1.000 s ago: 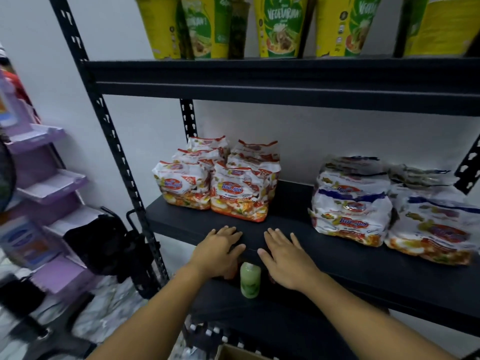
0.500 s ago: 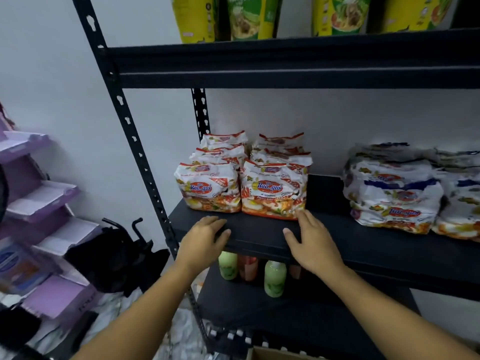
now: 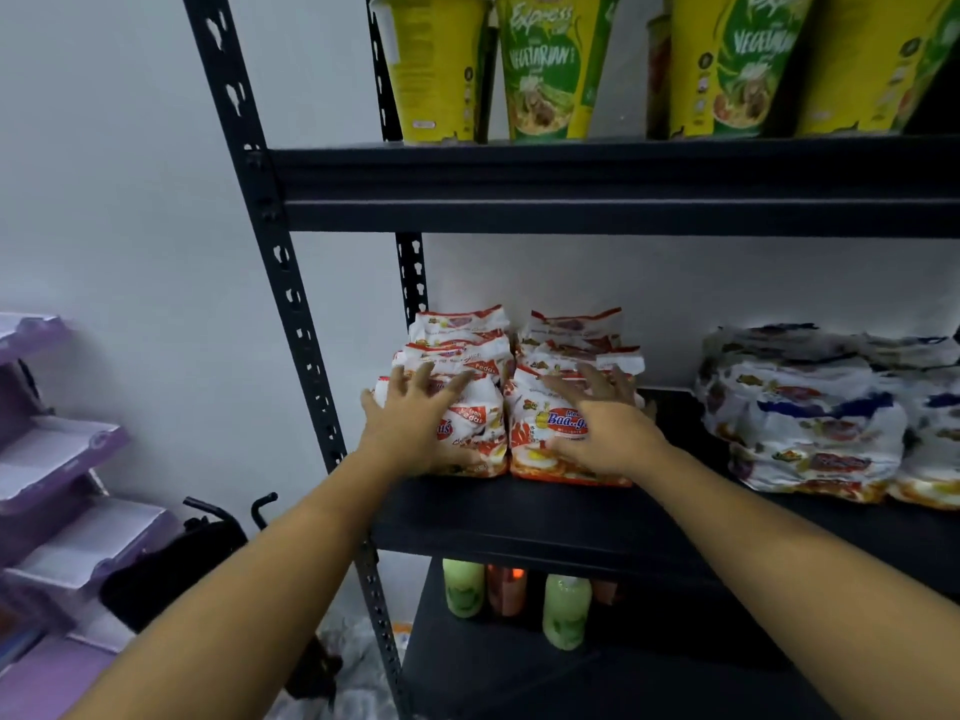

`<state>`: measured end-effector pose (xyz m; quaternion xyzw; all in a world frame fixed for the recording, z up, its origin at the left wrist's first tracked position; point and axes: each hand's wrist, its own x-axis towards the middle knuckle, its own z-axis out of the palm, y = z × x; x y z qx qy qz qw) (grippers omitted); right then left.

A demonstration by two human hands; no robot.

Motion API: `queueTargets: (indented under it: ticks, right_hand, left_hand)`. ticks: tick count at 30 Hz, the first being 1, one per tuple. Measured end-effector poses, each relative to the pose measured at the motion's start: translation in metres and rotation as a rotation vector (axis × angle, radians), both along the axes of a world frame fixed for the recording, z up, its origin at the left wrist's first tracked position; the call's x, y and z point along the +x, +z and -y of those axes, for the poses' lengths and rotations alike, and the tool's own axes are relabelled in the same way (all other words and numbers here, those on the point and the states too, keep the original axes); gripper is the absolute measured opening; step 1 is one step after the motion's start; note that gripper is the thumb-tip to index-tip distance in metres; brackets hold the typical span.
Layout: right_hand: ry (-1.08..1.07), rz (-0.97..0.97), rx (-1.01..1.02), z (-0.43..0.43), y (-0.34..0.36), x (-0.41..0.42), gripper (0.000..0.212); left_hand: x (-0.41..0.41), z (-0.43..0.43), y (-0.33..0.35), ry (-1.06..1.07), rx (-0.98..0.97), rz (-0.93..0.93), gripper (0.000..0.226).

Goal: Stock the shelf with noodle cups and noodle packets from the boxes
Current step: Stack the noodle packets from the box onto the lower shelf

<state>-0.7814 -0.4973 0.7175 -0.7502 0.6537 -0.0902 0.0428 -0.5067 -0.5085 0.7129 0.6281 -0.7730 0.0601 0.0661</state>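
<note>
Your left hand (image 3: pixel 410 433) lies with fingers spread and straight on the left stack of noodle packets (image 3: pixel 457 335), your right hand (image 3: pixel 605 431) likewise on the right stack (image 3: pixel 571 335), gripping nothing. Both stacks stand touching at the left end of the middle shelf (image 3: pixel 519 511), below the noodle cups (image 3: pixel 545 70).

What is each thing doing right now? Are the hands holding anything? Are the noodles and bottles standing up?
left hand: open, fingers spread, pressing the red noodle packets.
right hand: open, fingers spread, on the same packets.
red noodle packets: standing in two touching rows on the middle shelf.
blue noodle packets: bunched at the right, untouched.
noodle cups: upright on the top shelf.
bottles: upright below.
</note>
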Motion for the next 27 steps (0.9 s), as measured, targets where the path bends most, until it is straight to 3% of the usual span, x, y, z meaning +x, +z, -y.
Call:
queueTargets:
  ticks: [5, 15, 20, 25, 27]
  right_hand:
    - [0.007, -0.038, 0.034, 0.002, -0.004, -0.002, 0.089]
    - [-0.018, -0.02, -0.029, 0.002, -0.014, -0.012, 0.082]
    - [0.034, -0.055, -0.018, -0.002, -0.009, -0.014, 0.082]
    - [0.115, 0.098, -0.064, 0.01, 0.011, -0.029, 0.095]
    - [0.112, 0.13, -0.074, 0.018, 0.027, -0.031, 0.088]
  left_hand:
    - [-0.003, 0.011, -0.007, 0.002, 0.041, 0.085, 0.11]
    - [-0.012, 0.027, -0.022, -0.07, -0.101, -0.064, 0.094]
    - [-0.011, 0.023, -0.021, -0.075, -0.078, -0.033, 0.096]
    - [-0.011, 0.017, -0.002, -0.061, -0.07, -0.124, 0.098]
    - [-0.012, 0.017, 0.011, -0.042, -0.068, -0.219, 0.095]
